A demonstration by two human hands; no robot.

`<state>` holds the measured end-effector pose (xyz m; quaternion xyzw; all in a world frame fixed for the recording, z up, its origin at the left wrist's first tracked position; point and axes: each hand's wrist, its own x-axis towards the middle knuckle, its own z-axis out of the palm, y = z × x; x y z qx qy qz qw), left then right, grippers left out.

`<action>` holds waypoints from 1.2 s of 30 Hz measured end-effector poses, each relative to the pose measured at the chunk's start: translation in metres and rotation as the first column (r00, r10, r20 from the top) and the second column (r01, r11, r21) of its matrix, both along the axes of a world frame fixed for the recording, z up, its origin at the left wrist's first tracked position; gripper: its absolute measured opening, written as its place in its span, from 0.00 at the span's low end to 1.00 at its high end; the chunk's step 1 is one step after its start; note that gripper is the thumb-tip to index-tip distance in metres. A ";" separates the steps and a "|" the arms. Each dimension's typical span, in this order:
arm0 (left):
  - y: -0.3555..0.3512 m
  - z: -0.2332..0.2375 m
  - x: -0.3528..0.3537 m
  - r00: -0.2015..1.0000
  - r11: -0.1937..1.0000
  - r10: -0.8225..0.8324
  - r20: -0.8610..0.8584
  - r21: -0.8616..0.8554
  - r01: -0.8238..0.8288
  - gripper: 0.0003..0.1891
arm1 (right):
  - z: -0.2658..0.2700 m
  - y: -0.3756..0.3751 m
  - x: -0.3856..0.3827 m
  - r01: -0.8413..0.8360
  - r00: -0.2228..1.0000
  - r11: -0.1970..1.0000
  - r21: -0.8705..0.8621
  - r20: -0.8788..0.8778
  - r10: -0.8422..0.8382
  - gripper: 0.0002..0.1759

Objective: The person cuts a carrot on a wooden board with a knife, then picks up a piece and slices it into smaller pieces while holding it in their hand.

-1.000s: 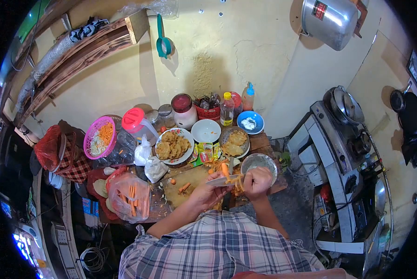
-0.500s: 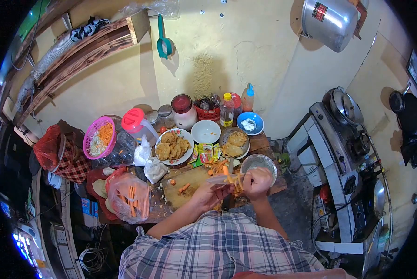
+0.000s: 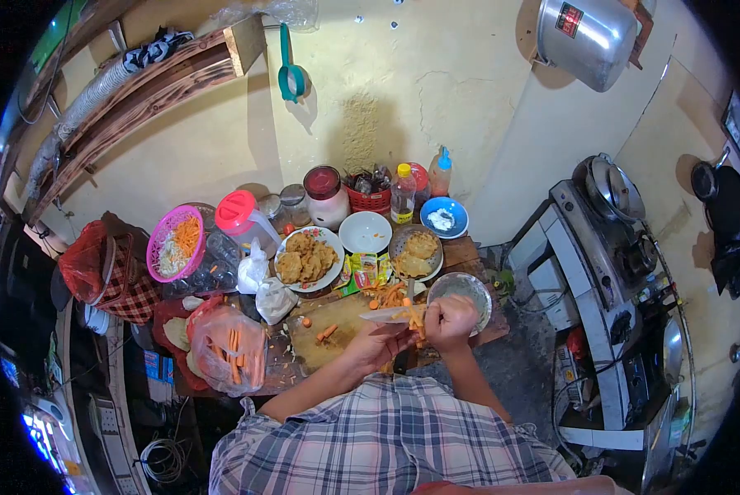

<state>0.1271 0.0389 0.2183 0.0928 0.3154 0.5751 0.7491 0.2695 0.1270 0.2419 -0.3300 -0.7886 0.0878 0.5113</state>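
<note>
My right hand [image 3: 451, 324] is closed in a fist around a knife, its pale blade [image 3: 380, 315] pointing left over my left hand [image 3: 376, 346]. Under the blade, my left hand's fingers are closed on a carrot [image 3: 415, 317], partly hidden by the knife and my right fist. Both hands are above the front of the wooden cutting board [image 3: 320, 318]. Short carrot pieces [image 3: 327, 332] lie on the board, and orange peelings [image 3: 386, 294] are heaped just beyond the hands. A metal bowl [image 3: 487, 318] stands behind my right hand.
Plates of fritters [image 3: 306, 262], a white bowl [image 3: 365, 223] and a blue bowl [image 3: 444, 206] line the back. At left are a bag of carrots [image 3: 229, 363] and a pink basket [image 3: 157, 254] of shredded vegetables. A stove [image 3: 593, 239] stands at right.
The knife blade has turned flatter and shows more of its length to the left. The carrot, upright before, is now lower and tilted. My right hand has shifted slightly left.
</note>
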 end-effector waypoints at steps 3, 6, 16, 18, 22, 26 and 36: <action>0.001 -0.001 -0.001 1.000 1.000 -0.013 0.021 0.015 0.013 0.12 | -0.002 0.003 0.000 0.019 1.000 1.000 0.017 0.001 -0.019 0.14; 0.003 -0.004 -0.004 0.998 0.999 -0.025 0.052 0.024 0.024 0.10 | -0.008 0.006 0.001 0.020 1.000 1.000 -0.001 -0.022 -0.020 0.14; 0.007 -0.025 0.001 0.997 1.000 -0.016 0.080 0.010 0.016 0.12 | -0.027 0.020 -0.009 0.120 0.992 0.983 -0.138 0.042 -0.115 0.14; 0.010 -0.030 -0.008 0.997 1.000 -0.001 0.075 0.004 0.001 0.11 | -0.044 0.025 -0.007 0.161 0.986 0.964 -0.213 0.078 -0.148 0.13; 0.010 -0.025 -0.023 0.998 1.000 0.022 0.056 -0.012 -0.021 0.11 | -0.061 0.029 -0.009 0.301 0.943 0.896 -0.326 0.241 -0.229 0.14; 0.010 -0.025 -0.027 0.997 0.997 0.078 -0.011 0.006 -0.078 0.12 | -0.062 0.029 -0.010 0.390 0.884 0.863 -0.321 0.392 -0.254 0.19; 0.026 -0.086 -0.023 0.643 0.976 0.150 -0.751 0.215 0.022 0.16 | -0.075 0.040 -0.004 0.518 0.735 0.810 -0.275 0.628 -0.256 0.33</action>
